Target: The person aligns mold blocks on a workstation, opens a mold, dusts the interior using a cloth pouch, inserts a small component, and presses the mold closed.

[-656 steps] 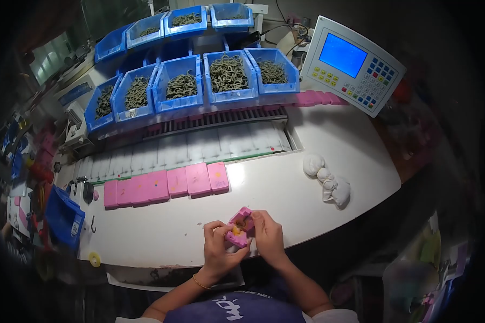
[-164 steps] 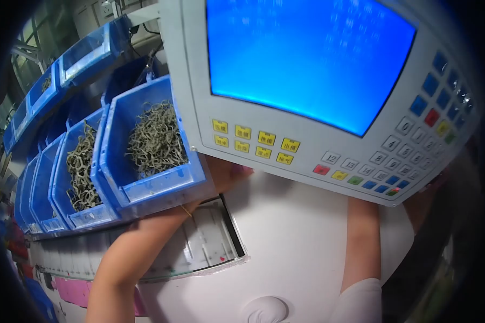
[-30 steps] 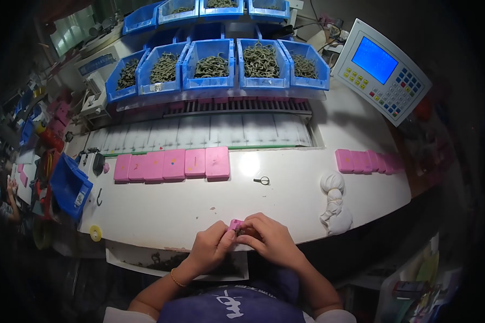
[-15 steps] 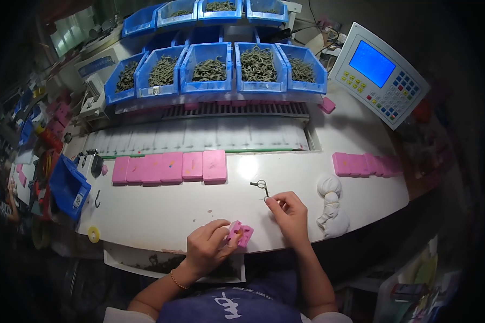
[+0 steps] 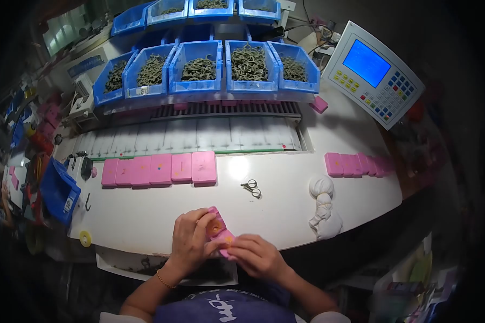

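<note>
My left hand [image 5: 191, 239] is closed around a small pink block [image 5: 214, 218] near the front edge of the table. The block looks like a two-part mould spread apart, with a yellowish-orange hollow on its inner face. My right hand [image 5: 257, 257] pinches the lower part of it, and its fingertips meet the yellowish patch there. The fingers hide some of the block. Beyond the hands lies a small pair of dark-handled scissors [image 5: 251, 188], untouched on the white tabletop [image 5: 275, 215].
A row of pink blocks [image 5: 160, 169] lies at the back left, and another row [image 5: 355, 164] at the right. A knotted white cloth [image 5: 325, 212] rests at right. Blue bins [image 5: 195, 86] of greenish pieces and a control panel [image 5: 373, 72] stand behind. A yellow ring [image 5: 85, 238] lies at left.
My right hand has let go of the scissors, which now lie flat, and has moved left onto the pink block. The block appears more opened out. The whole view has shifted slightly.
</note>
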Tool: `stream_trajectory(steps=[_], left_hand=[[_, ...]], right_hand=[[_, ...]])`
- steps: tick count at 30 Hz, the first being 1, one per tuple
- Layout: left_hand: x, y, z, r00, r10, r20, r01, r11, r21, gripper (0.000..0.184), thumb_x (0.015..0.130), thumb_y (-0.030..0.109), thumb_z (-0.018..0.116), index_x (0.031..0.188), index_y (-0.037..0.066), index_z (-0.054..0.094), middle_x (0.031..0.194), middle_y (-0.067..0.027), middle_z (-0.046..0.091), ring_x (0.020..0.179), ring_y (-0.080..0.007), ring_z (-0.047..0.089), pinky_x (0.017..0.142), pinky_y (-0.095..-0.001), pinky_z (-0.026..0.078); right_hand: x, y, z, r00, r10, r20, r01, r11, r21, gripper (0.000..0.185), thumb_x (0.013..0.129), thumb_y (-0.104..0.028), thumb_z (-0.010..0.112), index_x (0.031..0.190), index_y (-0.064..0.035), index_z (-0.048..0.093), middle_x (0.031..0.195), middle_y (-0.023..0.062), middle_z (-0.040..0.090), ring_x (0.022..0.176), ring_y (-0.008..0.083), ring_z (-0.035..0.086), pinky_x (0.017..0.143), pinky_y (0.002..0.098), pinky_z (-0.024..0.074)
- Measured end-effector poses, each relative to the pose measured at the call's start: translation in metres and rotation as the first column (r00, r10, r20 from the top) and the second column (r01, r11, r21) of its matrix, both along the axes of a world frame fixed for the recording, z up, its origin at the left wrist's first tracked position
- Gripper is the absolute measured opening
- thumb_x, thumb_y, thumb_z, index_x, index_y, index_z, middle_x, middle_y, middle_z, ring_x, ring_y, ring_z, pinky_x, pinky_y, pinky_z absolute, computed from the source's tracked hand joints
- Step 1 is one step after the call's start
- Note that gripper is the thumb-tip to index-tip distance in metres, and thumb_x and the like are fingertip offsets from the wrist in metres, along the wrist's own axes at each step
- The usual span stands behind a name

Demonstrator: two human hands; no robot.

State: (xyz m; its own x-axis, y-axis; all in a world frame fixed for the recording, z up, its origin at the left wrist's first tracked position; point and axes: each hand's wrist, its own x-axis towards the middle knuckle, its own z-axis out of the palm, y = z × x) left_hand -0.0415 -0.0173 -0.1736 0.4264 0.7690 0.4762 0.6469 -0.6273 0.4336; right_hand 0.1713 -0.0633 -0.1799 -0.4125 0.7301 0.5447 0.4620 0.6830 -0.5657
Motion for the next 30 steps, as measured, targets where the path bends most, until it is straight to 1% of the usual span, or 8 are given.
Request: stream_trajectory(steps=[5, 7, 9, 12, 15, 19, 25, 30], left_hand=[[-0.008, -0.019, -0.007, 0.962, -0.009, -0.274, -0.036, 0.987, -0.158, 0.105, 0.078, 0.058, 0.074, 0.153, -0.001, 0.030, 0.160, -0.0256, 0.024, 0.150, -0.0429, 0.019, 0.118, -0.0604, 0.015], [-0.003, -0.024, -0.012, 0.980, -0.008, -0.199, -0.042, 0.968, -0.247, 0.116, 0.074, 0.062, 0.076, 0.156, -0.001, 0.023, 0.163, -0.0267, 0.016, 0.153, -0.0428, 0.009, 0.119, -0.0623, 0.008], [-0.001, -0.026, -0.012, 0.983, -0.036, -0.178, -0.015, 0.961, -0.275, 0.121, 0.071, 0.064, 0.077, 0.156, -0.002, 0.023, 0.162, -0.0261, 0.019, 0.152, -0.0434, 0.014, 0.119, -0.0608, 0.011], [-0.007, -0.025, -0.017, 0.993, -0.083, -0.084, 0.053, 0.948, -0.314, 0.126, 0.067, 0.067, 0.079, 0.156, -0.002, 0.022, 0.161, -0.0248, 0.023, 0.150, -0.0420, 0.021, 0.119, -0.0587, 0.015], [-0.012, -0.017, -0.014, 0.992, -0.120, -0.022, 0.106, 0.934, -0.342, 0.129, 0.065, 0.068, 0.080, 0.156, -0.002, 0.020, 0.160, -0.0232, 0.026, 0.148, -0.0392, 0.027, 0.119, -0.0564, 0.020], [-0.012, -0.011, -0.013, 0.993, -0.121, 0.012, 0.116, 0.910, -0.399, 0.131, 0.063, 0.067, 0.081, 0.156, -0.002, 0.018, 0.159, -0.0226, 0.029, 0.147, -0.0365, 0.031, 0.118, -0.0548, 0.024], [-0.010, -0.011, -0.018, 0.992, -0.126, -0.029, 0.103, 0.905, -0.414, 0.131, 0.063, 0.048, 0.088, 0.157, -0.002, 0.011, 0.160, -0.0232, 0.026, 0.147, -0.0376, 0.030, 0.118, -0.0538, 0.025], [-0.011, -0.016, -0.014, 0.993, -0.095, 0.075, 0.118, 0.897, -0.427, 0.131, 0.063, 0.037, 0.090, 0.157, -0.003, 0.008, 0.160, -0.0233, 0.025, 0.145, -0.0393, 0.033, 0.117, -0.0531, 0.028]], right_hand=[[0.002, -0.019, -0.013, 0.996, 0.018, 0.085, -0.023, 0.998, 0.057, 0.020, 0.080, -0.006, 0.077, 0.099, -0.0015, 0.072, 0.109, 0.0106, 0.072, 0.106, 0.0276, 0.068, 0.089, 0.0375, 0.0576], [0.029, -0.010, -0.002, 0.986, 0.127, -0.106, -0.149, 0.958, -0.246, 0.017, 0.081, -0.007, 0.079, 0.096, -0.0037, 0.072, 0.107, 0.0134, 0.073, 0.107, 0.0305, 0.069, 0.094, 0.0416, 0.0560], [0.069, 0.004, 0.005, 0.931, -0.336, 0.141, 0.339, 0.941, -0.001, 0.023, 0.083, -0.006, 0.074, 0.105, -0.0011, 0.070, 0.109, 0.0168, 0.071, 0.105, 0.0363, 0.067, 0.095, 0.0450, 0.0521], [0.120, 0.031, 0.024, 0.399, -0.783, 0.477, 0.780, 0.564, 0.272, 0.048, 0.082, -0.003, 0.064, 0.130, 0.0013, 0.059, 0.133, 0.0231, 0.057, 0.123, 0.0384, 0.055, 0.104, 0.0471, 0.0447], [0.131, 0.041, 0.024, 0.567, -0.689, 0.452, 0.801, 0.590, -0.104, 0.052, 0.080, 0.001, 0.059, 0.132, 0.0019, 0.057, 0.137, 0.0243, 0.055, 0.127, 0.0397, 0.053, 0.107, 0.0465, 0.0432], [0.096, 0.022, 0.052, 0.829, -0.541, 0.142, 0.556, 0.825, -0.104, 0.061, 0.074, 0.003, 0.060, 0.135, 0.0006, 0.057, 0.134, 0.0201, 0.059, 0.110, 0.0360, 0.062, 0.095, 0.0440, 0.0510], [-0.001, 0.010, 0.028, 0.928, 0.242, 0.283, -0.193, 0.962, -0.191, 0.059, 0.066, 0.004, 0.066, 0.125, -0.0021, 0.065, 0.130, 0.0103, 0.066, 0.088, 0.0277, 0.064, 0.078, 0.0356, 0.0544], [-0.013, 0.018, 0.047, 0.999, 0.011, 0.051, -0.010, 1.000, -0.010, 0.055, 0.066, 0.002, 0.067, 0.120, -0.0066, 0.068, 0.128, 0.0032, 0.067, 0.072, 0.0264, 0.058, 0.067, 0.0342, 0.0543]])
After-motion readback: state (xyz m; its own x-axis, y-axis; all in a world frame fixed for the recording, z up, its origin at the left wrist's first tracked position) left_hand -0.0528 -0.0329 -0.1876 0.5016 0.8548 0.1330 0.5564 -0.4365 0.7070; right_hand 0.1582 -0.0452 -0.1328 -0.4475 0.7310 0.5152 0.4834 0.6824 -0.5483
